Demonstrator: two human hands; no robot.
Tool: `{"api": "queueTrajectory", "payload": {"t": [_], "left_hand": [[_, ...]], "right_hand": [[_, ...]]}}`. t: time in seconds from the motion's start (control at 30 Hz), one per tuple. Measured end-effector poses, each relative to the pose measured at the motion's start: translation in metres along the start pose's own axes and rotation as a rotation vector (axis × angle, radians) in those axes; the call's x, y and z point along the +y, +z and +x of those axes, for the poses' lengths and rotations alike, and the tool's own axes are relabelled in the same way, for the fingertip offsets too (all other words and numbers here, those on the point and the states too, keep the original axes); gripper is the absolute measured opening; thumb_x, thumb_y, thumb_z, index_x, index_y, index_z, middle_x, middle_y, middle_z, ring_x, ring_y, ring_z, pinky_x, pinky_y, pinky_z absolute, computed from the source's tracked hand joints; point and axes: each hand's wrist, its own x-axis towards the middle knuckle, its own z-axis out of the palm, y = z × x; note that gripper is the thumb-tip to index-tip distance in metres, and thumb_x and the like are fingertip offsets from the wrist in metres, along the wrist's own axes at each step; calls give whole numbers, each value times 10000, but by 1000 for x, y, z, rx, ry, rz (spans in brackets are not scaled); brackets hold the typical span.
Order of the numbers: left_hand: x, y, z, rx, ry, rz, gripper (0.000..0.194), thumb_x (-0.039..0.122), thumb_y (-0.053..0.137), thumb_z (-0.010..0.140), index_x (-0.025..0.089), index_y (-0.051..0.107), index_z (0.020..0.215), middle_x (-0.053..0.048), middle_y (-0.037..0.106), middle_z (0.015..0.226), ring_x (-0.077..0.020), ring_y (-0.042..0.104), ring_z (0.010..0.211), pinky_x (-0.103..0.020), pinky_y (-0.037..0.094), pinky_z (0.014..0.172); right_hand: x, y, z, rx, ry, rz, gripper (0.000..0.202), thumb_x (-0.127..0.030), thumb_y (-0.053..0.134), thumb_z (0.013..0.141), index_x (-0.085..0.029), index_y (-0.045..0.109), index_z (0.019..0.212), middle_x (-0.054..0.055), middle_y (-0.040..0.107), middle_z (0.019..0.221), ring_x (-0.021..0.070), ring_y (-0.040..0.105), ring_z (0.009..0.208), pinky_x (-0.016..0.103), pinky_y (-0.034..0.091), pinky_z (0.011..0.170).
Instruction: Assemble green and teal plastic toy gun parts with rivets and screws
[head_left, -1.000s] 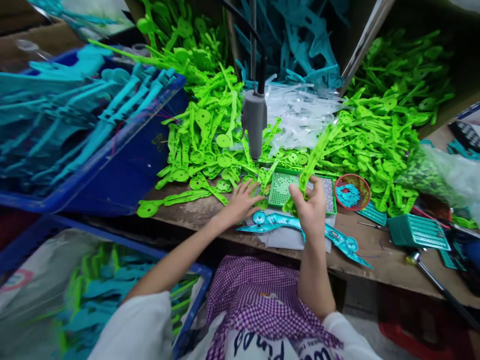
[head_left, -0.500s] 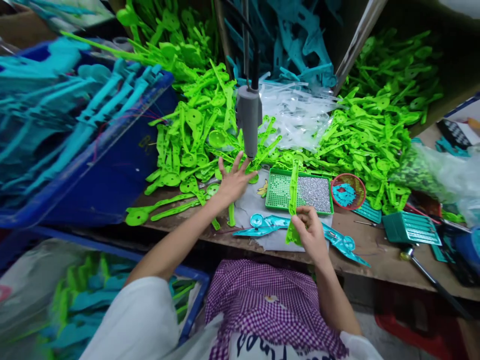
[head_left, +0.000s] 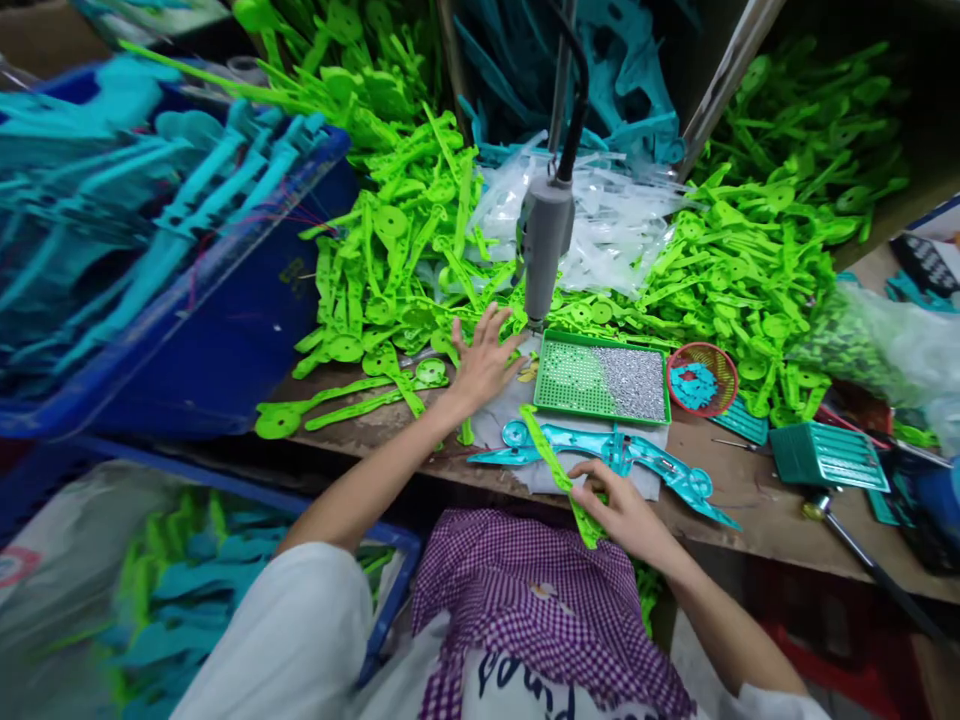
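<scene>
My right hand (head_left: 616, 508) pinches a long lime-green plastic part (head_left: 552, 452), tilted with its far end up to the left, near the table's front edge. Behind it a turquoise plastic piece (head_left: 559, 438) lies lengthwise on a grey cloth (head_left: 487, 425). My left hand (head_left: 486, 368) has its fingers spread and holds nothing, beside the heap of green parts (head_left: 405, 250). Just to its right, a grey electric screwdriver (head_left: 545, 235) hangs tip down. Close to that tip sits a green tray (head_left: 570, 378) with small silver screws (head_left: 636, 382) in its right half.
On the left stands a blue crate (head_left: 247, 260) full of turquoise parts. A red basket (head_left: 724, 385) of small blue pieces is right of the tray. Clear plastic strips (head_left: 600, 235) lie behind the screwdriver. A teal box (head_left: 825, 455) and a metal-shafted tool (head_left: 855, 535) are at right.
My right hand has lowered the green part toward my body and tipped it from upright to slanting left. The screwdriver now hangs farther right, apart from my left hand, which stays spread.
</scene>
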Motion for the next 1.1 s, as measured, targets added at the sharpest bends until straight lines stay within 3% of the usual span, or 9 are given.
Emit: {"api": "queueTrajectory", "payload": {"t": [0.13, 0.2, 0.3, 0.4, 0.57, 0.83, 0.97, 1.1], "left_hand": [[5, -24, -51, 183, -62, -143, 189, 317, 597, 878, 233, 698, 1013, -107, 629, 1225, -282, 548, 1225, -508, 372, 1081], [12, -32, -84, 232, -117, -206, 185, 311, 576, 892, 228, 695, 1006, -82, 657, 1127, -232, 613, 1106, -418, 456, 1006], [24, -34, -125, 151, -127, -211, 196, 304, 570, 902, 229, 695, 1034, -71, 686, 1067, -216, 645, 1025, -378, 478, 957], [30, -30, -148, 49, -98, -175, 244, 326, 573, 908, 230, 683, 1105, -89, 698, 1102, -239, 644, 1034, -398, 471, 934], [28, -23, -156, -24, -95, -159, 219, 331, 547, 924, 244, 711, 1041, -87, 723, 1060, -246, 647, 1019, -413, 447, 914], [29, -17, -159, -65, -102, -182, 221, 304, 513, 941, 253, 711, 1024, -66, 752, 972, -236, 657, 975, -410, 401, 904], [28, -17, -161, -58, -103, -200, 200, 303, 528, 936, 253, 708, 1007, -64, 744, 998, -234, 648, 994, -396, 400, 895], [25, -18, -161, -58, -100, -182, 197, 314, 540, 928, 248, 715, 990, -92, 710, 1132, -256, 618, 1097, -413, 399, 927]], "right_hand": [[-26, -4, 40, -10, -30, -405, 253, -401, 455, 958, -236, 620, 1056, -8, 683, 735, 154, 589, 612, 259, 363, 593], [-38, 2, 74, -45, -50, -606, 249, -383, 458, 955, -230, 636, 1036, 13, 705, 734, 186, 629, 668, 274, 374, 619], [-48, 17, 110, -119, -87, -798, 288, -391, 441, 962, -212, 629, 1087, 58, 739, 835, 230, 674, 774, 299, 396, 672], [-50, 24, 112, -169, -95, -854, 311, -380, 411, 980, -196, 613, 1128, 81, 746, 881, 244, 694, 812, 293, 389, 663], [-50, 18, 97, -180, -75, -845, 289, -389, 421, 985, -223, 639, 1075, 63, 751, 858, 245, 703, 842, 285, 386, 659], [-46, 37, 146, -85, -150, -920, 355, -350, 358, 1014, -175, 650, 1117, 124, 731, 1032, 253, 657, 969, 361, 415, 833], [-33, 22, 133, -79, -336, -815, 422, -428, 426, 990, -193, 553, 1317, 125, 628, 1296, 271, 549, 1204, 438, 361, 980], [-21, 9, 115, -212, -421, -730, 403, -405, 524, 956, -265, 554, 1333, 79, 654, 1284, 251, 558, 1212, 504, 262, 1074]]}}
